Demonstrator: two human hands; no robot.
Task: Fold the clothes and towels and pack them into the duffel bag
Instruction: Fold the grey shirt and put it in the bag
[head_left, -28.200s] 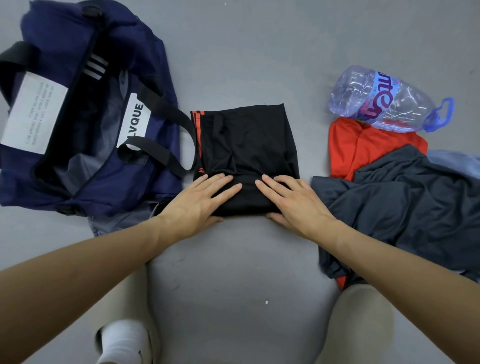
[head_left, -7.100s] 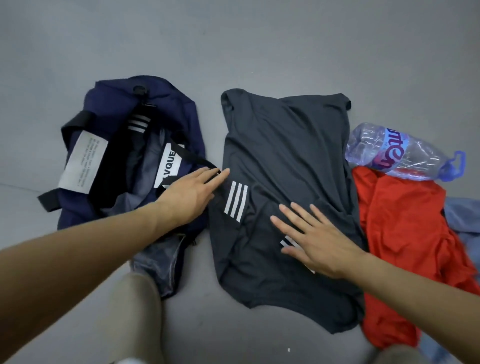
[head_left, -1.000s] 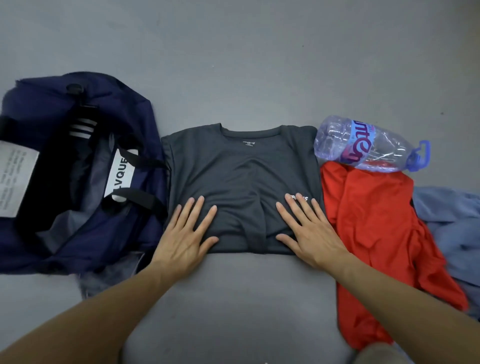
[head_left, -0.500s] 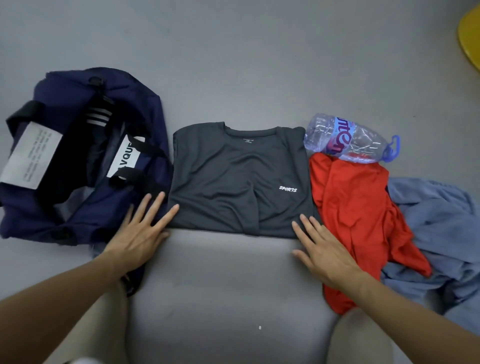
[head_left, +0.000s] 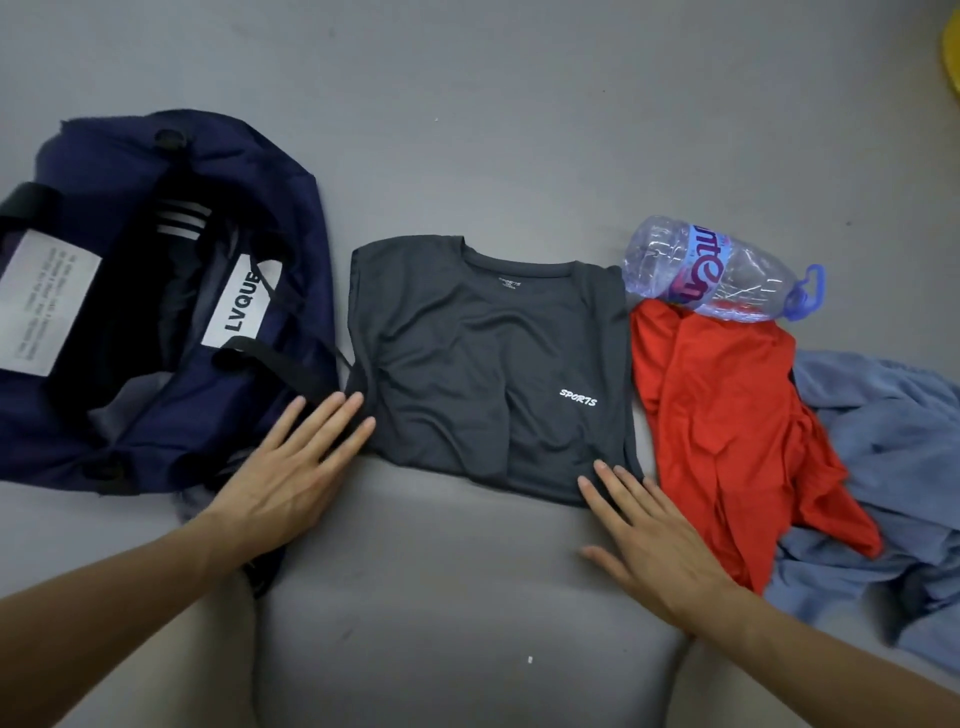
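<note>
Folded dark grey tee (head_left: 488, 364) lies flat on grey floor (head_left: 467, 104), centre, collar at far side, "SPORTS" print up. Navy duffel bag (head_left: 291, 218) just left of it, top open, dark fabric w/ white stripes inside. L hand (head_left: 291, 478): palm down, fingers straight & spread, tips at tee's near-left corner. R hand (head_left: 654, 540): flat too, fingers straight, tips on near-right corner. Neither grips anything. Right of tee: crumpled red garment (head_left: 727, 426), clear plastic bottle (head_left: 717, 270) lying at its far edge; blue garment (head_left: 893, 457) further right.
</note>
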